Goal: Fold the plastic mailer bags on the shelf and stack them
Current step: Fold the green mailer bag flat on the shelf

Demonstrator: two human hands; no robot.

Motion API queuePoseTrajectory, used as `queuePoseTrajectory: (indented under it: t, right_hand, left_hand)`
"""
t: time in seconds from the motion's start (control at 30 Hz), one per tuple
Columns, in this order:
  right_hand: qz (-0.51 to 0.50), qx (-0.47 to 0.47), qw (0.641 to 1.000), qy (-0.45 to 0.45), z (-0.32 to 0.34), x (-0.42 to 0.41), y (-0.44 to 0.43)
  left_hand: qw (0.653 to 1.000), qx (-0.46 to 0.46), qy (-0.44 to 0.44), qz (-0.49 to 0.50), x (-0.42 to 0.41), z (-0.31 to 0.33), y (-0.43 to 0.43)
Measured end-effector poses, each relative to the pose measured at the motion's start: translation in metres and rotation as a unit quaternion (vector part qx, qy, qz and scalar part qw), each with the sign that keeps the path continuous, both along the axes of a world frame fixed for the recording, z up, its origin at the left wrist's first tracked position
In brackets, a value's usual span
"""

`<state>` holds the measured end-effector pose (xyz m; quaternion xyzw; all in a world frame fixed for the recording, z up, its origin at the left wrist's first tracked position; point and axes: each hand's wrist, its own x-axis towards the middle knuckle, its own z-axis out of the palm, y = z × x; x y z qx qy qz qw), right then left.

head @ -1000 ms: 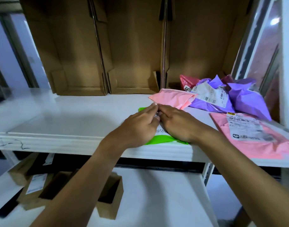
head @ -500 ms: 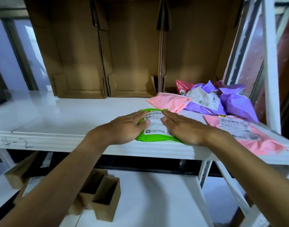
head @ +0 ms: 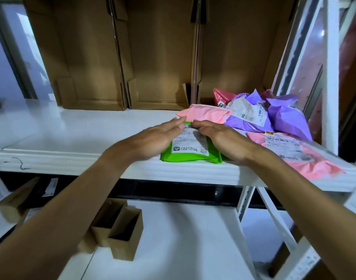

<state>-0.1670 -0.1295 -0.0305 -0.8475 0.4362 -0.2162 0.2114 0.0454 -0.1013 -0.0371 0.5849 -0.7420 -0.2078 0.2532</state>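
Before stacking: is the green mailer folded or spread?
Folded: the green mailer lies as a compact packet, label up, left hand and right hand flat on it.

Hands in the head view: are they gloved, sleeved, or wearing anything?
Nothing worn shows. The left hand and right hand are ungloved, with no watch or band at the wrists; the left forearm and right forearm have no sleeve up to the picture's edge.

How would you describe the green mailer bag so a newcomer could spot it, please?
Find the white shelf with tall cardboard boxes. At its front edge lies the green mailer bag. Its neighbours are pink or purple; only it is green.
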Motion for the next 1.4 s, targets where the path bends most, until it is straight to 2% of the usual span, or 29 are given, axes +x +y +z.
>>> queuePoseTrajectory:
  t: [0.1,0.23,0.4,0.53,0.8,1.03,1.2,1.4]
  right_hand:
    - [-0.013,-0.035,0.999,-0.016,0.003,0.007,0.000]
    - [-0.028,-0.052,0.994,0.091,-0.003,0.014,-0.003]
    - [-0.041,-0.041,0.989,0.134,-0.005,0.015,-0.008]
    - [-0.009,-0.026,0.988,0.153,-0.005,0.015,-0.011]
    - [-0.029,0.016,0.992,0.124,-0.004,0.015,-0.010]
    - [-0.024,-0.013,0.989,0.147,-0.003,0.019,-0.005]
    - [-0.044,-0.028,0.991,0.125,0.001,0.016,0.006]
    - [-0.068,-0.059,0.994,0.060,-0.001,0.011,0.007]
  left_hand:
    - [0.999,0.017,0.028,0.003,-0.011,0.005,-0.010]
    - [0.999,0.031,-0.036,0.001,-0.020,0.003,-0.013]
    - [0.992,0.023,-0.122,0.006,-0.018,0.001,-0.013]
    - [0.991,0.018,-0.131,0.011,-0.017,0.000,-0.014]
    - [0.997,0.021,-0.077,0.024,-0.013,-0.005,-0.022]
    - [0.996,0.004,-0.055,0.065,-0.016,-0.001,-0.013]
    - [0.993,-0.041,-0.055,0.099,-0.014,0.000,-0.007]
    - [0.990,-0.047,0.067,0.117,-0.003,0.001,-0.014]
